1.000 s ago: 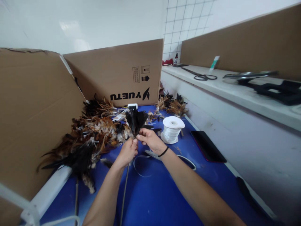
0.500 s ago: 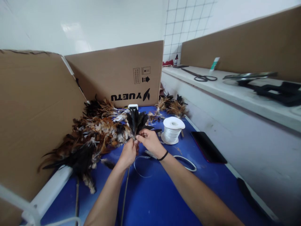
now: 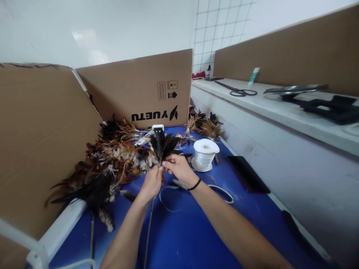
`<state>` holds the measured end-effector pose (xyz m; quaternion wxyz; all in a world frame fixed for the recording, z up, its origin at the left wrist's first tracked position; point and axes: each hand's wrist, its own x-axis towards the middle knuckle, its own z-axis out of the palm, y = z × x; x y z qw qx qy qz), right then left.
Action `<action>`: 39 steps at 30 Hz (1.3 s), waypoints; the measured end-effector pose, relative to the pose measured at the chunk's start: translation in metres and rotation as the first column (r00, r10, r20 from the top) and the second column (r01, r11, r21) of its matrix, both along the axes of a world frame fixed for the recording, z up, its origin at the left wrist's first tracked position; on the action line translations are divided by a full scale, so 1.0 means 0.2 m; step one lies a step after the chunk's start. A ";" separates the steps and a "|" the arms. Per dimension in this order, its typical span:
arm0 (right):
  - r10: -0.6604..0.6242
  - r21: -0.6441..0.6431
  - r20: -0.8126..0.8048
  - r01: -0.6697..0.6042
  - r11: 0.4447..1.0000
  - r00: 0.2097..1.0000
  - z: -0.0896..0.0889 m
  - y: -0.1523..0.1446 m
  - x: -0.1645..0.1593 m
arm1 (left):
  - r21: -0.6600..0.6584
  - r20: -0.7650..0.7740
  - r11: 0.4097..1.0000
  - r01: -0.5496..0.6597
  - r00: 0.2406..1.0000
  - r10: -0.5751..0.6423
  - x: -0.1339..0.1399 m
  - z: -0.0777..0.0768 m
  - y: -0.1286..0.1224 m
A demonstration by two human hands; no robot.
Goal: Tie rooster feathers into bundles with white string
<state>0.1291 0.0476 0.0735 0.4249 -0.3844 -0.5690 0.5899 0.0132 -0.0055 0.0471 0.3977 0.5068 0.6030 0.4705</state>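
Observation:
A fan of black feathers (image 3: 162, 144) points away from me, gathered at its base between my two hands. My left hand (image 3: 153, 181) is closed round the lower end, where a thin rod (image 3: 148, 231) runs down toward me. The fingers of my right hand (image 3: 179, 168) pinch the feathers' base from the right. A thin clear ribbon (image 3: 165, 201) loops on the blue table below my hands. Just right of them stands a white spool (image 3: 204, 155) wound with pale ribbon. Loose brown and black feathers (image 3: 123, 153) are heaped to the left.
Cardboard panels (image 3: 134, 86) stand behind and at the left. A dark phone (image 3: 246, 173) lies at the table's right edge. Scissors (image 3: 238, 90), a glue stick (image 3: 254, 75) and a black holder (image 3: 331, 108) rest on the right ledge. More feathers (image 3: 210, 127) lie at the back.
The black feathers spread slightly wider to the right between my hands. Both hands keep their hold in nearly the same place; the view has shifted a little.

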 end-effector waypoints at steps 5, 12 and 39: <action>0.071 0.061 0.075 -0.076 0.995 0.995 -0.04 0.04 0.06 | -0.064 0.047 0.998 0.002 0.999 0.001 -0.02 0.03 -0.01; 0.070 0.297 0.658 -0.344 0.891 0.750 -0.11 0.01 0.31 | -0.171 0.195 0.985 0.015 0.981 0.019 -0.17 0.12 -0.01; -0.301 0.487 0.873 -0.716 0.500 0.383 -0.19 -0.16 0.17 | -0.269 0.385 0.959 0.089 0.923 0.022 -0.25 0.09 0.00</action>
